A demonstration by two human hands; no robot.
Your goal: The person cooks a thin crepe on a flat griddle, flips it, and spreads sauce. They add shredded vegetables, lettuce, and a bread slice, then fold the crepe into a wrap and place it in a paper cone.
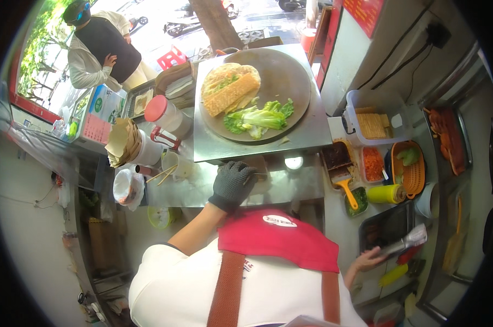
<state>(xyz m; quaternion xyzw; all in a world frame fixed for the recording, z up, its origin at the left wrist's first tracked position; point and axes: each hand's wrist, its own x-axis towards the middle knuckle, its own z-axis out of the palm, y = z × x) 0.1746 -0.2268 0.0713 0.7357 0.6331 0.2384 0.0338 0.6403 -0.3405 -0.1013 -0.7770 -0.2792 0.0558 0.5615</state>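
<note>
My left hand (233, 185), in a dark grey dotted glove, is closed just below the front edge of the griddle's metal casing (214, 150); its fingertips and anything in them are hidden. On the round griddle plate (290, 82) lie a folded golden pancake (233, 92) with filling and, beside it, green lettuce leaves (257, 119). Out at the lower right, my bare right hand (369, 259) is closed on the near end of a silvery, flat-ended utensil (413, 240). Blur hides its exact kind. A black tray (385, 229) lies close to it.
Right of the griddle stand a clear bin (374, 122) of crackers, a sauce tray (339, 158) with a yellow-handled brush (347, 193), shredded carrot (373, 165) and an orange basket (414, 174). A red-lidded jar (167, 115) stands left. Beyond the counter is another person (104, 46).
</note>
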